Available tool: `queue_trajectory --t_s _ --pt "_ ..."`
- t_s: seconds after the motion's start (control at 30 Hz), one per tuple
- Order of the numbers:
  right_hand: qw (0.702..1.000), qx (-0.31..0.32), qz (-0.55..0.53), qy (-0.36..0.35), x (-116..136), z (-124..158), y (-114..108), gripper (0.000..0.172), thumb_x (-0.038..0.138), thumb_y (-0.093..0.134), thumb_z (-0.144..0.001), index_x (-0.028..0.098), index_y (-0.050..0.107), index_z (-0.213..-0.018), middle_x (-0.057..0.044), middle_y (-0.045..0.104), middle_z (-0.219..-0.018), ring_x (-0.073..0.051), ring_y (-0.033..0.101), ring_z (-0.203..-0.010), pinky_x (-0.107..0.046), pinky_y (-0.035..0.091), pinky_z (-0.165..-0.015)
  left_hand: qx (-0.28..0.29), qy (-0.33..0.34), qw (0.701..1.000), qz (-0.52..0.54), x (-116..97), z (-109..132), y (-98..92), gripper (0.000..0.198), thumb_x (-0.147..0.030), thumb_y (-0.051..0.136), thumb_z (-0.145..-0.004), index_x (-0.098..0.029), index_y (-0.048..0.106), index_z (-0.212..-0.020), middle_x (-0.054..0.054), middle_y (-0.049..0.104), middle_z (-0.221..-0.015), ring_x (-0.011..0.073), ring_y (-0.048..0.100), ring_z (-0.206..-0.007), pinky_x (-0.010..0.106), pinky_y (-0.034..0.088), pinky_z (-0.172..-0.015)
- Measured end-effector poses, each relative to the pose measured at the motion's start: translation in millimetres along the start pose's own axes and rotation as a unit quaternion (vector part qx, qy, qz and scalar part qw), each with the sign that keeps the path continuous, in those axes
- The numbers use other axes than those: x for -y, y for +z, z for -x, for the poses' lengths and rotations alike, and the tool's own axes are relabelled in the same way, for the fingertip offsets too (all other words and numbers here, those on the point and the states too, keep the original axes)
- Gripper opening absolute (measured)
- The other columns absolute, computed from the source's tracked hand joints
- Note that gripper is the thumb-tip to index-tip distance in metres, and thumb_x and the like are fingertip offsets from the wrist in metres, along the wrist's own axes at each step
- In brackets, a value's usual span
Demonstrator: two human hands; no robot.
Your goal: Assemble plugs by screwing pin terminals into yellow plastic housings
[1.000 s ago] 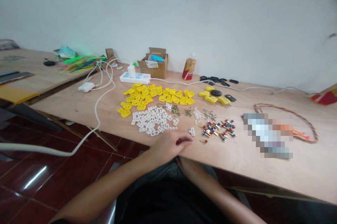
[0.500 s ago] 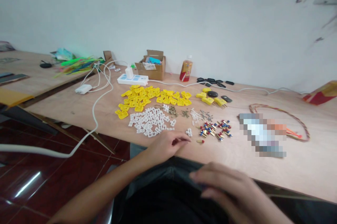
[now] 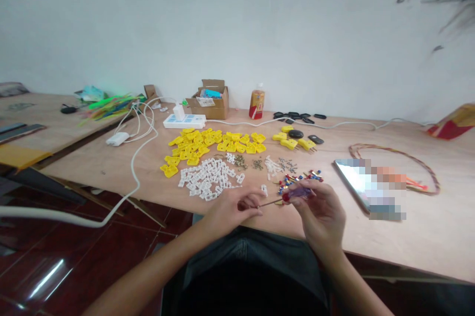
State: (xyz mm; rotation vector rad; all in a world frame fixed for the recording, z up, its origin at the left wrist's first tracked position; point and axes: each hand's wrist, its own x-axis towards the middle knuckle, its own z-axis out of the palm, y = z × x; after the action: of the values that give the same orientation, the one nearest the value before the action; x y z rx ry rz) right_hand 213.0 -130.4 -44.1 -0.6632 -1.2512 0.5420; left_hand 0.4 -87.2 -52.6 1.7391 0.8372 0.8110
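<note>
My right hand [image 3: 322, 212] grips a small screwdriver [image 3: 293, 194] with a purple-red handle, its thin shaft pointing left. My left hand [image 3: 232, 208] rests at the table's front edge, fingers curled, with its fingertips at the screwdriver's tip; whether it holds anything small I cannot make out. Just beyond the hands lie a heap of white plastic pieces [image 3: 208, 178], a spread of yellow plug shells [image 3: 208, 142], small metal screws [image 3: 256, 162] and red and blue pins [image 3: 302, 178].
A phone [image 3: 365, 184] lies to the right, a loop of twisted wire [image 3: 397, 155] behind it. At the back stand a white power strip [image 3: 183, 120], a cardboard box [image 3: 208, 103], a bottle [image 3: 257, 103] and black parts [image 3: 297, 116]. A white cable [image 3: 137, 167] hangs off the wooden table [image 3: 426, 237].
My right hand came up from my lap to the table edge, now holding the screwdriver. My left hand stayed at the edge and met the tool's tip. The view tilted slightly.
</note>
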Motion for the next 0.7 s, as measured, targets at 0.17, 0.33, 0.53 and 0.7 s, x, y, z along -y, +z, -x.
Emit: queue_trajectory --t_s 0.17,0.33,0.53,0.7 --pt "1.0 0.002 -0.005 -0.003 -4.0 -0.1 0.5 0.042 0.0 0.075 -0.087 0.03 0.077 -0.116 0.001 0.079 -0.095 -0.014 0.079 -0.083 -0.023 0.07 -0.069 0.013 -0.004 1.0 -0.026 -1.4 -0.3 0.7 0.024 -0.02 0.083 -0.088 -0.02 0.081 -0.112 0.005 0.082 -0.101 0.0197 0.077 -0.09 0.028 0.059 -0.083" --pt "0.998 0.057 0.001 -0.007 -3.0 5.1 -5.0 0.036 0.006 0.069 -0.096 0.03 0.074 -0.121 -0.002 0.081 -0.103 -0.017 0.08 -0.085 -0.028 0.072 -0.071 0.017 0.0 1.0 -0.02 1.2 0.0 -0.2 0.021 -0.023 0.082 -0.088 -0.02 0.081 -0.109 0.005 0.084 -0.103 0.0207 0.078 -0.092 0.03 0.061 -0.085" --pt "0.992 0.121 0.016 0.017 5.3 2.7 -7.0 0.03 0.016 0.067 -0.102 0.031 0.073 -0.126 -0.007 0.081 -0.118 -0.021 0.08 -0.099 -0.036 0.071 -0.078 0.026 -0.003 1.0 0.006 3.4 -0.7 -1.5 0.019 -0.021 0.082 -0.088 -0.019 0.081 -0.106 0.006 0.084 -0.102 0.0217 0.079 -0.094 0.031 0.061 -0.086" --pt "0.993 0.11 0.028 -0.007 3.1 0.7 -12.6 0.034 0.011 0.075 -0.094 0.035 0.079 -0.118 -0.002 0.08 -0.1 -0.018 0.078 -0.09 -0.032 0.068 -0.074 0.043 -0.003 0.998 0.043 4.6 -1.1 -3.5 0.019 -0.02 0.082 -0.088 -0.019 0.08 -0.107 0.007 0.084 -0.102 0.022 0.08 -0.095 0.034 0.062 -0.092"
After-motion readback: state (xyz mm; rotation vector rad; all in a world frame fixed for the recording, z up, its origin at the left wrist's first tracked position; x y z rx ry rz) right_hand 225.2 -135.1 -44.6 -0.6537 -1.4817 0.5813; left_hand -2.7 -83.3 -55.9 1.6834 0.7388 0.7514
